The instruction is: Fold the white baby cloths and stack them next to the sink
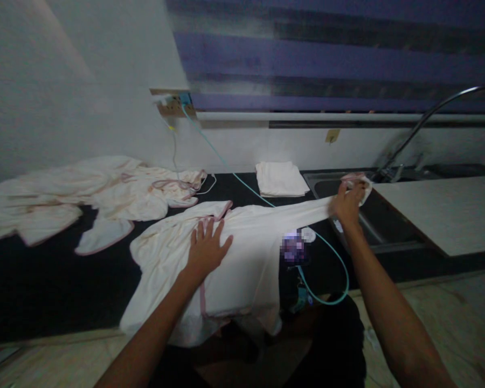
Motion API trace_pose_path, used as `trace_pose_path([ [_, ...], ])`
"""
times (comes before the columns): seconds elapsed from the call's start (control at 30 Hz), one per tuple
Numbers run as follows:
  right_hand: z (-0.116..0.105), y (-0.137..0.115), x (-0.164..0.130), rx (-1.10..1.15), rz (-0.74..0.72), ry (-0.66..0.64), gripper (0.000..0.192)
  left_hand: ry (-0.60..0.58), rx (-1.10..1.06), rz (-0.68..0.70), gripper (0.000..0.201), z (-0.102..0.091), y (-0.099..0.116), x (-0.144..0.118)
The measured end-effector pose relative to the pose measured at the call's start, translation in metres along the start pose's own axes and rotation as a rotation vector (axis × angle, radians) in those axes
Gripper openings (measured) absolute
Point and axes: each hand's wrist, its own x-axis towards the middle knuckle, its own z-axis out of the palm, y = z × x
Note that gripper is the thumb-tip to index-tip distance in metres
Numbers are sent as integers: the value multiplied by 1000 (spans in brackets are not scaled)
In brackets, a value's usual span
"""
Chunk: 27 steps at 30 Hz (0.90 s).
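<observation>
A white long-sleeved garment (246, 269) with pink trim lies spread on the black counter, its lower edge hanging over the front. My left hand (208, 245) rests flat on the upper part of it, fingers apart. At the right, my right hand (348, 203) is closed around the far end of the sleeve (303, 213), which stretches out straight from the body of the garment. The pink-edged cuff (358, 180) bunches out past my right fingers, over the edge of the sink (372, 226).
More pink-trimmed white cloth (105, 188) lies heaped at the left. A folded white cloth (282, 179) sits near the wall. A phone (294, 248) with a teal cable (347, 280) lies beside the garment. A pale board (440, 210) partly covers the sink, near a curved faucet (420, 126).
</observation>
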Motion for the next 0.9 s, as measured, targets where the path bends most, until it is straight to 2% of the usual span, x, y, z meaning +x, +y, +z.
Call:
trace_pose_path([
  [0.1, -8, 30, 14, 10, 135, -45, 89, -15, -3, -1, 71, -1, 0, 2],
  [0.2, -16, 53, 18, -71, 260, -146, 94, -30, -2, -10, 72, -3, 1, 1],
  [0.3, -22, 58, 15, -172, 272, -217, 90, -29, 3, -8, 72, -4, 2, 1],
  [0.37, -25, 48, 10, -185, 200, -208, 88, -28, 5, -9, 72, -4, 2, 1],
  [0.47, -30, 7, -3, -150, 47, -191, 84, -29, 10, -15, 72, -3, 3, 0],
  [0.57, -32, -62, -39, -54, -157, -210, 76, -28, 8, -16, 72, -2, 3, 0],
  [0.67, -28, -146, -112, 81, -312, -256, 68, -7, 6, -15, 73, -2, 5, -1],
  [0.77, -21, -215, -206, 129, -444, -411, 67, -10, 9, -16, 72, -3, 4, -1],
  [0.83, -18, -239, -262, 125, -516, -545, 69, -37, 14, -5, 69, -4, 2, -1],
  [0.9, -19, -241, -302, 89, -519, -659, 75, -52, 21, 21, 67, -5, -2, 0],
])
